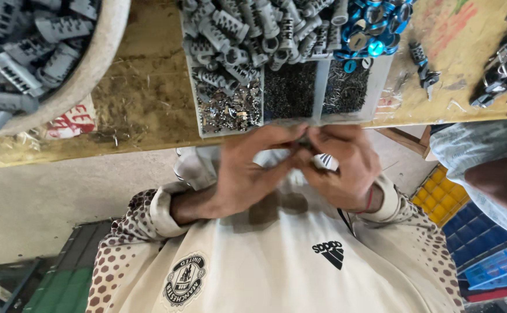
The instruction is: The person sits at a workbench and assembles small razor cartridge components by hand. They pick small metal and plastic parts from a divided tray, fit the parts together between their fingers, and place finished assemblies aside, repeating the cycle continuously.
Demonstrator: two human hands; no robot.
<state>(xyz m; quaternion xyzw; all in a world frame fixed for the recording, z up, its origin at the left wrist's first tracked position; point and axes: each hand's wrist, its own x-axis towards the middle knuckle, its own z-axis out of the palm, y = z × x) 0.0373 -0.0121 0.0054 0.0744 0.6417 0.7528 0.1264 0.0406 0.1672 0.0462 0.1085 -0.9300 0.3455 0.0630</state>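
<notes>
My left hand [247, 174] and my right hand [346, 168] meet in front of my chest, just below the table's edge. Their fingertips pinch a small dark grey part [304, 142] between them; it is blurred and mostly hidden by the fingers. Right above the hands sits a white divided tray [318, 93] with shiny metal bits [230, 110] in its left compartment and fine dark pins [291, 90] in the middle one. Ribbed grey plastic sleeves [247, 29] are heaped across the tray's far side.
A pile of blue rings [372, 26] lies at the tray's right end. A round basin [100, 55] of grey sleeves stands far left, black clips [506, 69] far right. Another person's sleeved arm [491, 168] reaches in at right, above yellow and blue crates [462, 226].
</notes>
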